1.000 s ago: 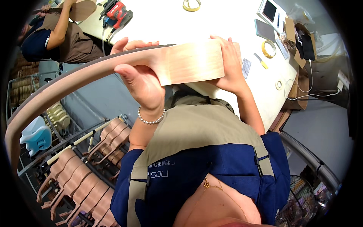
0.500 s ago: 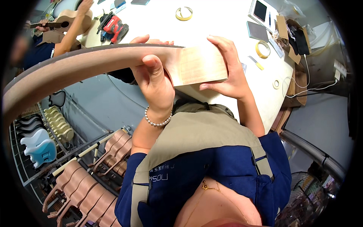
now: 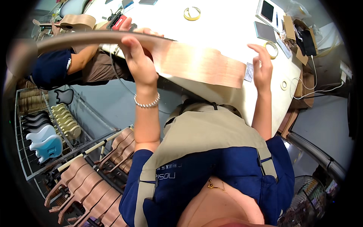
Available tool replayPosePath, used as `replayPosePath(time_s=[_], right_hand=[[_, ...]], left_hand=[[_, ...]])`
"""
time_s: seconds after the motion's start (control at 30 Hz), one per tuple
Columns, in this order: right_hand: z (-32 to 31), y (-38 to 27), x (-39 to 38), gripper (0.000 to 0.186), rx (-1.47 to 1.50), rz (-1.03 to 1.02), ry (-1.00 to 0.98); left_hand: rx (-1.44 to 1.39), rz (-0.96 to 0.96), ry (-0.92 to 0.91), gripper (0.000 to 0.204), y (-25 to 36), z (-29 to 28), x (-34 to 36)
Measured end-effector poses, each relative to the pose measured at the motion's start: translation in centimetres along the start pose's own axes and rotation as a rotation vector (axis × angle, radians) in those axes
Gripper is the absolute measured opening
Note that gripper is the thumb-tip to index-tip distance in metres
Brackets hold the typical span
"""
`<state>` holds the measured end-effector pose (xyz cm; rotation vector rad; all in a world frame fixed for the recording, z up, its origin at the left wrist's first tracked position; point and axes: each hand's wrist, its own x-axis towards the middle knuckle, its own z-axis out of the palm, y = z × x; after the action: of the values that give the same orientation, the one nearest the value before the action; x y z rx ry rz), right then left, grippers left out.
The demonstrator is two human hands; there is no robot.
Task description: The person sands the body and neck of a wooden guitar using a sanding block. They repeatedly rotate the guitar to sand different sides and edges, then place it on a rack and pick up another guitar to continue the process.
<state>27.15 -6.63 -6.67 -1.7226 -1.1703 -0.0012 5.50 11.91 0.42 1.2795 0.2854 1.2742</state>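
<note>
An unfinished wooden guitar (image 3: 204,62), pale and bare, is held up over the table edge, its curved side facing me. Its neck (image 3: 90,38) reaches out to the left, blurred at the far end. My left hand (image 3: 138,56) is wrapped round the neck close to the body, thumb on the near side and the other fingers partly hidden behind. To the right, apart from the body's end, my right hand (image 3: 261,72) is raised with fingers apart and nothing in it. A small grey sheet (image 3: 248,72) lies between that hand and the guitar.
Tape rolls (image 3: 192,14), a notebook with a phone (image 3: 267,10) and an open carton (image 3: 302,36) are on the white table (image 3: 223,30). A red power tool (image 3: 119,22) and a co-worker's arm (image 3: 83,56) are at upper left. Racks of guitar bodies (image 3: 90,189) stand lower left.
My right hand has let go of the guitar body and moved right. The guitar has turned, showing more of its curved side, and my left hand has shifted left and up with the neck.
</note>
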Motion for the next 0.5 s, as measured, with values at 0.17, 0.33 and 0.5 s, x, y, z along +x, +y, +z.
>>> replayPosePath(time_s=[0.17,0.33,0.5], right_hand=[[1.8,10.4,-4.7,0.071,-0.802,0.917,-0.359],[4.4,10.3,-6.5,0.086,-0.936,0.745,-0.34],[4.7,11.7,-6.3,0.056,-0.606,0.703,-0.227]], left_hand=[[-0.026,-0.21,-0.229,0.065,-2.7,-1.8,6.2],[0.091,-0.237,-0.35,0.069,-4.9,-1.0,8.1],[0.158,-0.242,-0.406,0.068,-5.3,-0.1,9.1]])
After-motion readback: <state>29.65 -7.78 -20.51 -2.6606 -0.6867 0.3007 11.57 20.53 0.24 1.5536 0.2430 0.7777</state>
